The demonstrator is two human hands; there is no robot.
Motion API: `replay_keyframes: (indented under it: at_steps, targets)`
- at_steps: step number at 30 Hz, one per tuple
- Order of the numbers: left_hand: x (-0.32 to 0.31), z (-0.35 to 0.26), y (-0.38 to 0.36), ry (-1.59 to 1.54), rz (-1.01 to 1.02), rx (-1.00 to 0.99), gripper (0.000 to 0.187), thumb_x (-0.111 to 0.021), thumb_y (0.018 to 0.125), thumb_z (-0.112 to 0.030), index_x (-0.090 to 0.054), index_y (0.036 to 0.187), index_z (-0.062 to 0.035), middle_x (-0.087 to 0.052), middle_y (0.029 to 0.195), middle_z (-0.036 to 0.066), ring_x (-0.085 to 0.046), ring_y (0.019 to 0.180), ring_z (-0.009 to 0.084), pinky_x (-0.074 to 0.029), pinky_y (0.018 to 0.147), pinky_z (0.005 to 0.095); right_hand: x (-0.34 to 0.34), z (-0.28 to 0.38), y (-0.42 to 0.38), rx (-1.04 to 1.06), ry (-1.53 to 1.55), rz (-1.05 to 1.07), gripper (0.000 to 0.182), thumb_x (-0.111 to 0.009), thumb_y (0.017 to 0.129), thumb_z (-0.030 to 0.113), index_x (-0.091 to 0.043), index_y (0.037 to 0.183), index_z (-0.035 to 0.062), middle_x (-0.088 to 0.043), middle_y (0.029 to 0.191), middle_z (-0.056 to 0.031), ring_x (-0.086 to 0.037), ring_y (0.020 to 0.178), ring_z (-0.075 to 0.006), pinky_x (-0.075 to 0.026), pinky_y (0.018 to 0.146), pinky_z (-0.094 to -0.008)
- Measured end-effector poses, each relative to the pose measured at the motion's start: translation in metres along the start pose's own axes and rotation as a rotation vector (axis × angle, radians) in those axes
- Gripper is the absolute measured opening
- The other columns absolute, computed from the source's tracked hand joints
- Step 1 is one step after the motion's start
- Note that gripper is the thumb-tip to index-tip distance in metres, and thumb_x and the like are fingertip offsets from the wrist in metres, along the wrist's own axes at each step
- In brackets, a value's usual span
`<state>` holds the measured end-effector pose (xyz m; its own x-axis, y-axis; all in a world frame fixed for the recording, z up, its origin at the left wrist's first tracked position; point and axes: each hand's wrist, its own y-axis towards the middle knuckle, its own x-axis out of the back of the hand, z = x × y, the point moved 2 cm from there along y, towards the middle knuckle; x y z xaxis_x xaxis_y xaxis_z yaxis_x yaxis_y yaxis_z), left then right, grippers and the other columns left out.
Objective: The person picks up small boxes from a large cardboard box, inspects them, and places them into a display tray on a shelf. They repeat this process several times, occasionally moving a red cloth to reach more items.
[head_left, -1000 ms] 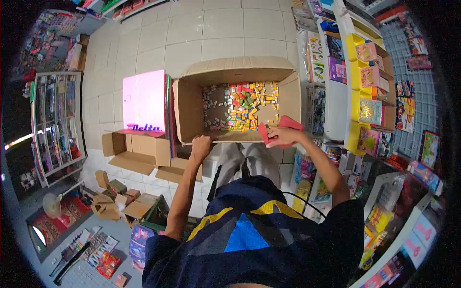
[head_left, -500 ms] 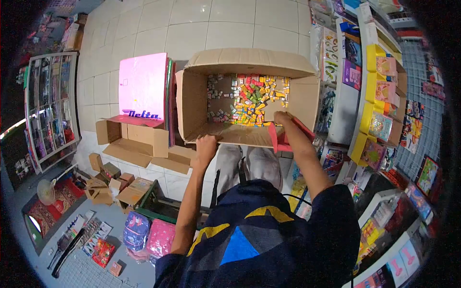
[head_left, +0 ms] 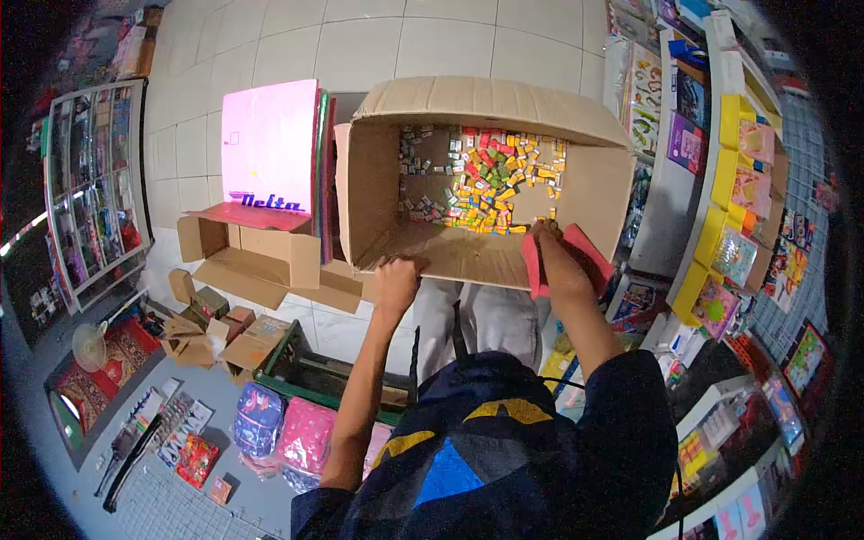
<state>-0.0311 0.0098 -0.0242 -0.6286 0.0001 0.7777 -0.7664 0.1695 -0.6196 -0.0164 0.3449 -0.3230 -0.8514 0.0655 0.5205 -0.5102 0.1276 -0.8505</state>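
A large open cardboard box (head_left: 486,256) stands in front of my legs. Scattered over its floor are many small yellow, red, green and white blocks (head_left: 490,184), too small to name. My left hand (head_left: 396,279) has its fingers wrapped over the near edge of the box, toward the left corner. Over the near right edge reaches my right hand (head_left: 546,238), low inside the box by the closest yellow blocks. Its fingers look bunched, and what they hold, if anything, is hidden. A red sheet-like piece (head_left: 589,256) lies at that edge, around my right forearm.
Left of the box stand a pink "Delta" board (head_left: 270,144) and an open smaller carton (head_left: 243,270). A green crate (head_left: 324,378) and wrapped bags (head_left: 306,432) lie lower left. Shelves with yellow display boxes (head_left: 711,256) line the right side.
The box appears larger and a little farther right in view. My right hand has shifted slightly toward the near edge. The left hand keeps its grip on the rim.
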Motion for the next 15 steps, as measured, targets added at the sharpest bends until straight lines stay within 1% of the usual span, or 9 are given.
replay_keyframes:
  at_steps: [3,6,7,9,11,15]
  targets:
    - [0.001,0.001,0.001,-0.052,-0.123,-0.126,0.023,-0.051,0.077,-0.013,-0.067,0.088,-0.0249,-0.062,0.073,0.011,-0.062,0.068,0.0252,-0.046,0.068,0.0429,-0.004,-0.003,0.004,-0.042,0.006,-0.007,0.029,-0.057,0.075,0.026,-0.063,0.098,0.0098,-0.057,0.108,-0.0127,-0.054,0.101,-0.0339,-0.047,0.079,-0.0414]
    - [0.006,-0.002,-0.001,-0.036,-0.022,-0.053,0.023,-0.052,0.076,-0.013,-0.067,0.089,-0.0253,-0.063,0.075,0.01,-0.062,0.067,0.0247,-0.046,0.071,0.0428,-0.011,-0.005,0.006,-0.07,0.01,-0.024,0.028,-0.058,0.075,0.028,-0.064,0.097,0.011,-0.057,0.108,-0.0114,-0.054,0.1,-0.0345,-0.047,0.078,-0.0415]
    - [0.005,-0.001,-0.001,-0.035,-0.034,-0.062,0.024,-0.052,0.075,-0.013,-0.067,0.089,-0.0256,-0.063,0.075,0.01,-0.062,0.067,0.0247,-0.046,0.072,0.0425,-0.014,-0.007,0.003,-0.069,0.029,-0.102,0.029,-0.059,0.074,0.029,-0.064,0.097,0.0119,-0.058,0.107,-0.0104,-0.054,0.1,-0.0346,-0.047,0.076,-0.0414]
    - [0.003,-0.002,0.0,-0.033,-0.062,-0.084,0.024,-0.053,0.075,-0.013,-0.067,0.09,-0.0262,-0.063,0.073,0.01,-0.062,0.066,0.0249,-0.046,0.074,0.0418,-0.013,-0.012,-0.004,0.075,-0.085,-0.117,0.03,-0.059,0.074,0.028,-0.062,0.098,0.0113,-0.057,0.105,-0.0098,-0.055,0.096,-0.0321,-0.048,0.073,-0.0412]
    - [0.003,-0.002,-0.002,-0.042,-0.043,-0.071,0.025,-0.054,0.074,-0.012,-0.067,0.09,-0.0266,-0.063,0.073,0.01,-0.062,0.068,0.0245,-0.045,0.077,0.0416,-0.005,-0.011,-0.013,0.153,-0.128,-0.133,0.027,-0.057,0.075,0.026,-0.061,0.095,0.0096,-0.057,0.103,-0.0114,-0.056,0.094,-0.0294,-0.048,0.072,-0.0407]
    - [0.015,-0.007,-0.007,0.016,-0.065,-0.066,0.026,-0.056,0.072,-0.012,-0.066,0.091,-0.0265,-0.063,0.073,0.01,-0.063,0.071,0.0236,-0.044,0.08,0.0413,-0.024,-0.003,0.02,0.182,-0.067,-0.172,0.018,-0.049,0.078,0.019,-0.059,0.082,0.004,-0.058,0.1,-0.0187,-0.058,0.093,-0.0239,-0.047,0.074,-0.0395]
